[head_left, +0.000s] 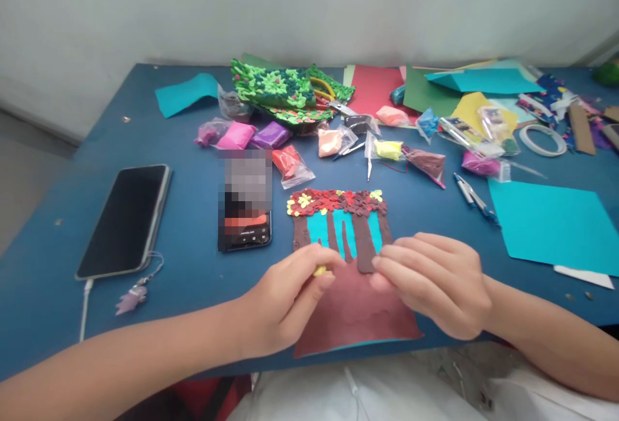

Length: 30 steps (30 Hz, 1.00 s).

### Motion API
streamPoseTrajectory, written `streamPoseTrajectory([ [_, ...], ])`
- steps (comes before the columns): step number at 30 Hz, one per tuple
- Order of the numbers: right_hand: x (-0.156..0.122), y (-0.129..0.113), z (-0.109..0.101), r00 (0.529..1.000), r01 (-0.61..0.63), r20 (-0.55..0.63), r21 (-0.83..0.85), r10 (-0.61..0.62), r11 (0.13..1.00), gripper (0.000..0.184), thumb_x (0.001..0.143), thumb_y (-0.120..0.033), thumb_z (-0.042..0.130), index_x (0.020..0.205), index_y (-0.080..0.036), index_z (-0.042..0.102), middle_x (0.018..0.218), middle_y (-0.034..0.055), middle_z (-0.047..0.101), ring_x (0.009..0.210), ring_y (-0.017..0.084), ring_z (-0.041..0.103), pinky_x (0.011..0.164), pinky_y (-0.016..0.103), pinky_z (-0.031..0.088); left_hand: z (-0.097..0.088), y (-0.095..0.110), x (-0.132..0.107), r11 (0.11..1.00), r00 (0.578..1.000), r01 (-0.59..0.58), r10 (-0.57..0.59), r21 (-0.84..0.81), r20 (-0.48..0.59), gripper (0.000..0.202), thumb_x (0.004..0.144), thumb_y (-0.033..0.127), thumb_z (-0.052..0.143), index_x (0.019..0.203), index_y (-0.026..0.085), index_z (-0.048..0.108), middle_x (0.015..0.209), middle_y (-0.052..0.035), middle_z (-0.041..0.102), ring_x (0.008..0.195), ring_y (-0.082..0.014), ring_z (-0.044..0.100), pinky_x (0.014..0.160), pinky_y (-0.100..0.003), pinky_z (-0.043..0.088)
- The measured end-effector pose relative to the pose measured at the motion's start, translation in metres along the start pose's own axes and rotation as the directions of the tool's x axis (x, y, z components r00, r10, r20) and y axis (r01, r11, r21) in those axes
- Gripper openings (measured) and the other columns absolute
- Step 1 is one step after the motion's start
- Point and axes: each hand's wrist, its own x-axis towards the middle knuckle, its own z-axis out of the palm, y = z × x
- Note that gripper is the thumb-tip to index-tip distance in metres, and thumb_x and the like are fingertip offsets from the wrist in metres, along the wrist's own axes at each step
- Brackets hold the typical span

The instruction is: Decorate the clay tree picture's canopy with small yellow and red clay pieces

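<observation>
A clay picture lies on the table before me, with brown trunks on turquoise, a reddish-brown ground and red, maroon and yellow petal shapes along its top. My left hand is over its left side, closed, pinching a small lump of yellow clay between thumb and fingers. Over the picture's right side, my right hand has its fingers bent together towards the thumb. Whatever those fingertips hold, if anything, is hidden. Both hands cover parts of the picture's edges.
Left of the picture lie a phone with a lit screen and a dark phone on a cable. Bagged clay, including a yellow pack, lines the back. Pens and a turquoise sheet are at right.
</observation>
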Motion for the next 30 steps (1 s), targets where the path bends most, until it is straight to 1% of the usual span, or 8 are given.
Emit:
streamPoseTrajectory([
  [3, -0.0029, 0.0065, -0.0056, 0.997, -0.044, 0.058, -0.068, 0.048, 0.997, 0.015, 0.09, -0.011, 0.047, 0.096, -0.008, 0.061, 0.082, 0.0091, 0.072, 0.072, 0.015, 0.064, 0.057, 0.027, 0.048, 0.0007, -0.001, 0.0027, 0.995, 0.996, -0.091, 0.09, 0.039, 0.016, 0.016, 0.095, 0.015, 0.041, 0.098, 0.015, 0.057, 0.074, -0.0016, 0.057, 0.066, -0.0114, 0.053, 0.061, -0.02, 0.044],
  [6, -0.0053, 0.0101, -0.0069, 0.99, -0.064, 0.118, -0.054, 0.07, 0.996, 0.012, 0.088, -0.009, 0.052, 0.096, -0.009, 0.061, 0.086, 0.0085, 0.072, 0.075, 0.015, 0.065, 0.063, 0.027, 0.051, 0.0007, -0.0026, 0.0033, 0.992, 0.993, -0.114, 0.114, 0.059, 0.009, 0.017, 0.095, 0.017, 0.043, 0.095, 0.014, 0.059, 0.07, -0.0013, 0.056, 0.063, -0.0109, 0.052, 0.058, -0.019, 0.043],
  [14, -0.0024, 0.009, -0.0006, 0.991, -0.083, 0.101, -0.005, 0.083, 0.997, 0.006, 0.088, -0.009, 0.053, 0.085, -0.01, 0.058, 0.069, 0.0062, 0.068, 0.06, 0.012, 0.06, 0.053, 0.025, 0.046, 0.0008, -0.0046, 0.0026, 0.989, 0.991, -0.131, 0.129, 0.074, 0.035, 0.019, 0.095, 0.019, 0.043, 0.091, 0.014, 0.061, 0.065, -0.0002, 0.054, 0.058, -0.0105, 0.048, 0.055, -0.019, 0.04],
  [20, 0.003, 0.0081, -0.0031, 0.998, -0.04, 0.048, -0.053, 0.042, 0.998, 0.026, 0.083, -0.008, 0.061, 0.064, -0.018, 0.046, 0.053, -0.0007, 0.059, 0.048, 0.009, 0.051, 0.047, 0.025, 0.038, -0.0002, -0.0029, 0.0039, 0.987, 0.99, -0.133, 0.129, 0.09, 0.049, 0.019, 0.095, 0.019, 0.043, 0.089, 0.014, 0.06, 0.063, 0.0001, 0.054, 0.055, -0.0107, 0.046, 0.053, -0.02, 0.038],
  [24, 0.002, 0.0093, -0.0048, 0.995, -0.026, 0.098, 0.007, 0.026, 1.0, 0.018, 0.088, -0.008, 0.054, 0.072, -0.016, 0.05, 0.059, 0.0019, 0.062, 0.052, 0.01, 0.054, 0.051, 0.025, 0.043, 0.0005, -0.0028, 0.0033, 0.989, 0.99, -0.129, 0.125, 0.066, 0.058, 0.015, 0.092, 0.013, 0.044, 0.084, 0.015, 0.057, 0.062, 0.0017, 0.049, 0.055, -0.0102, 0.043, 0.052, -0.02, 0.035],
  [25, 0.0018, 0.0092, -0.0046, 0.993, -0.061, 0.104, 0.048, 0.056, 0.997, 0.014, 0.089, -0.01, 0.053, 0.075, -0.015, 0.051, 0.061, 0.0026, 0.063, 0.054, 0.01, 0.055, 0.052, 0.024, 0.045, 0.0007, -0.0027, 0.0029, 0.991, 0.992, -0.122, 0.118, 0.061, 0.052, 0.016, 0.091, 0.013, 0.043, 0.081, 0.016, 0.055, 0.061, 0.0025, 0.046, 0.054, -0.0099, 0.041, 0.051, -0.021, 0.033],
  [27, 0.002, 0.0082, -0.0027, 0.977, -0.205, 0.088, 0.164, 0.192, 0.965, 0.01, 0.088, -0.017, 0.058, 0.079, -0.015, 0.052, 0.062, 0.001, 0.062, 0.054, 0.009, 0.055, 0.052, 0.022, 0.046, 0.0007, -0.0025, 0.0021, 0.994, 0.995, -0.094, 0.093, 0.051, 0.036, 0.02, 0.09, 0.012, 0.041, 0.072, 0.017, 0.048, 0.059, 0.0039, 0.039, 0.052, -0.0095, 0.035, 0.049, -0.021, 0.03],
  [30, 0.0027, 0.0055, 0.0022, 0.884, -0.461, 0.13, 0.393, 0.448, 0.795, 0.019, 0.081, -0.029, 0.067, 0.082, -0.015, 0.054, 0.061, -0.0023, 0.059, 0.052, 0.006, 0.051, 0.049, 0.017, 0.045, -0.0007, -0.0024, 0.0012, 0.998, 0.998, -0.06, 0.059, 0.016, 0.022, 0.026, 0.09, 0.012, 0.039, 0.065, 0.019, 0.037, 0.059, 0.0048, 0.033, 0.051, -0.0093, 0.031, 0.049, -0.023, 0.027],
])
